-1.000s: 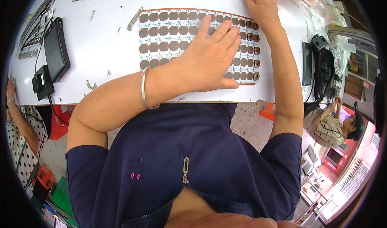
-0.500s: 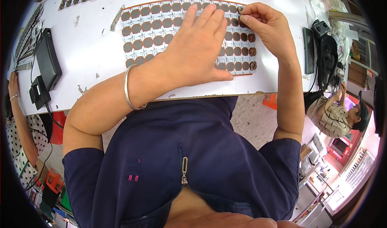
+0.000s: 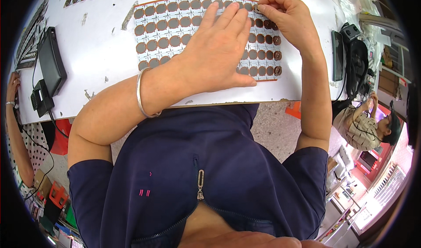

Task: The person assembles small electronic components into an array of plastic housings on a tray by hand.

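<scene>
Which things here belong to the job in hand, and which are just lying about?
Seemingly in use:
white rectangular sheet with rows of round grey discs, under left hand; right hand near its far right corner

Apparently lying about:
black rectangular object, left
flat black slab, right

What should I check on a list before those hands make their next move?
1. Panel of grey circles lies on the white table: ok.
2. Left hand rests spread on the panel: ok.
3. Right hand has its thumb and finger together at the panel's top right corner: ok.
4. Something pinched in those fingertips: cannot tell, they hide too much.
5. All circles in sight: not ok, the left hand covers many.
6. Black case is clear of the panel: ok, it lies apart, off to the left.
</scene>
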